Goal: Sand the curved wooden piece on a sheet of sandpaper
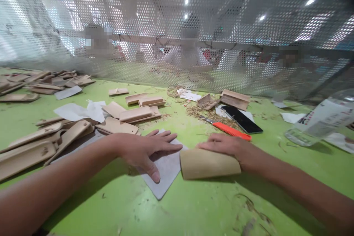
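Note:
My left hand [149, 151] lies flat on a whitish square sheet [167, 175], fingers spread and thumb pointing towards me. To its right, my right hand [225, 143] has its fingers curled along the far side of a smooth tan curved bamboo piece [208, 164]. This piece rests low over the green table with its rounded face up, its left end touching or just overlapping the sheet's right edge. Beyond my right hand lies a craft knife [232, 131] with an orange handle, its blade pointing left. A black phone [242, 120] sits right behind the knife.
Bamboo pieces lie piled at the left [27, 151] and far left [41, 81], with several more behind my left hand. Shavings [204, 112] litter the green table [193, 210]. A clear plastic bottle [318, 121] leans at the right. A perforated screen [166, 59] borders the back; people show dimly behind it.

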A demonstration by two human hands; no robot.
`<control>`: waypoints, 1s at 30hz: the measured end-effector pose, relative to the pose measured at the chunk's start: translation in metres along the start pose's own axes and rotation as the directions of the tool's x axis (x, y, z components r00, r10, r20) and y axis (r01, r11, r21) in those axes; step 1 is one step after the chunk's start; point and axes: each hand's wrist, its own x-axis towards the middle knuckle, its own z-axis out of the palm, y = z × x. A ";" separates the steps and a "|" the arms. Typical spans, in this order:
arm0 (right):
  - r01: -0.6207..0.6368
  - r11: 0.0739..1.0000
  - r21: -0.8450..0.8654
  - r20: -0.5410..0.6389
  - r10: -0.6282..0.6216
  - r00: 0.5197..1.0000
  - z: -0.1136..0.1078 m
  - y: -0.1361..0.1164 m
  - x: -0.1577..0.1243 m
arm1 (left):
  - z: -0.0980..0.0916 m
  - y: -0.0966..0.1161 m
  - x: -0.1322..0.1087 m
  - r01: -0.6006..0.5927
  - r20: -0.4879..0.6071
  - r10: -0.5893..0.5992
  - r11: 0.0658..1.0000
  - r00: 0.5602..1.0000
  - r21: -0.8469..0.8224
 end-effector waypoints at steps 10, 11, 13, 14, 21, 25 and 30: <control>-0.250 0.625 0.739 0.037 0.333 0.942 0.012 -0.013 -0.003 | -0.001 0.001 -0.002 0.020 0.004 -0.020 1.000 1.000 -0.012; -0.293 0.525 0.799 0.086 0.382 0.920 0.012 -0.014 -0.003 | -0.001 0.001 -0.002 0.022 0.005 -0.021 1.000 1.000 -0.012; -0.339 0.385 0.858 0.170 0.410 0.896 0.013 -0.016 -0.003 | 0.000 0.000 -0.003 0.022 0.002 -0.022 1.000 1.000 -0.016; -0.354 0.347 0.869 0.196 0.415 0.888 0.013 -0.017 -0.004 | 0.000 0.000 -0.003 0.019 -0.005 -0.019 1.000 1.000 -0.020; -0.380 0.279 0.882 0.247 0.414 0.876 0.007 -0.023 -0.008 | 0.001 -0.002 -0.002 0.013 0.006 -0.013 1.000 1.000 0.002; -0.404 0.259 0.877 0.275 0.420 0.865 0.005 -0.024 -0.010 | 0.000 0.000 -0.003 0.023 0.003 -0.023 1.000 1.000 -0.007; -0.369 0.271 0.889 0.211 0.472 0.856 0.012 -0.023 -0.009 | 0.002 0.003 -0.001 0.039 -0.004 -0.039 0.999 0.999 0.011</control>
